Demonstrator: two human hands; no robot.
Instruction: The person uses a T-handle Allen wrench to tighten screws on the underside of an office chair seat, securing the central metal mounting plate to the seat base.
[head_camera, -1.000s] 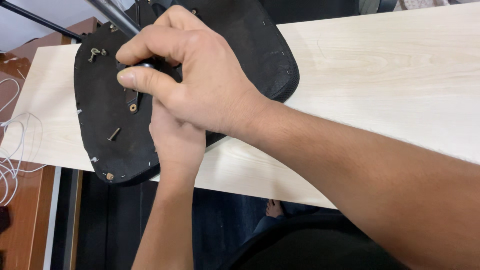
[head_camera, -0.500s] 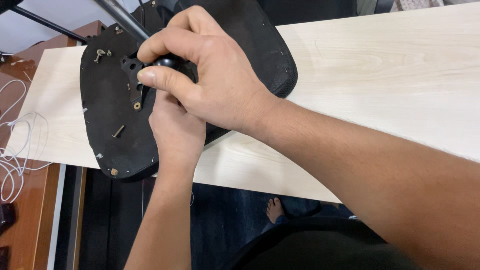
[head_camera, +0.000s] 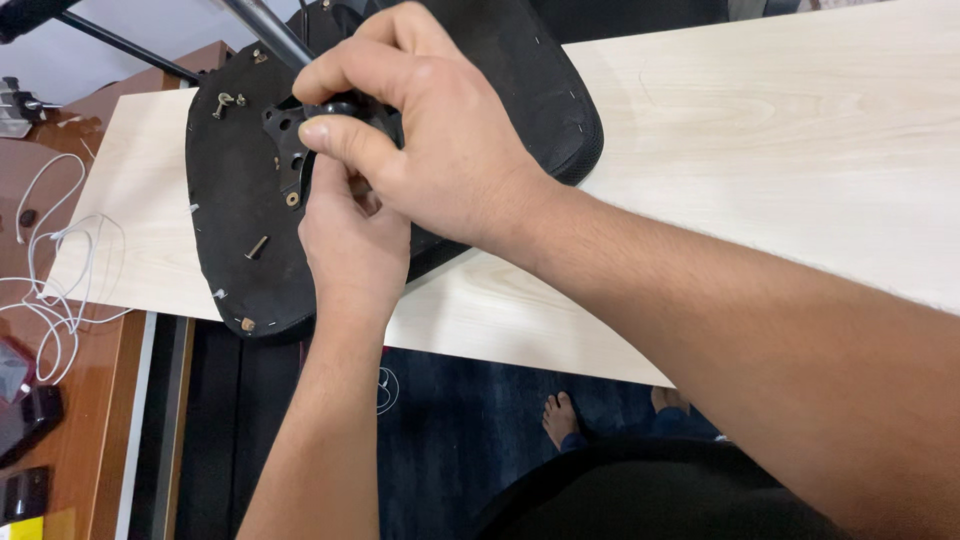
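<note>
Head view shows an upturned black chair seat (head_camera: 240, 250) lying on the left part of a pale wooden board (head_camera: 780, 150), where the right hand (head_camera: 430, 140) pinches a small black knob (head_camera: 340, 105) at the metal plate (head_camera: 290, 150). Left hand (head_camera: 350, 250) curls against the seat just below, its grasp hidden. Judging by this, a fastening step is in hand; loose bolts (head_camera: 256, 246) lie nearby on the seat.

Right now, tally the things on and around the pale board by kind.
Black seat pad: 1
Loose screws on the pad: 3
Black knob in the right hand's fingers: 1
Metal bracket: 1
White cable: 1
Pale board: 1
Total: 8
</note>
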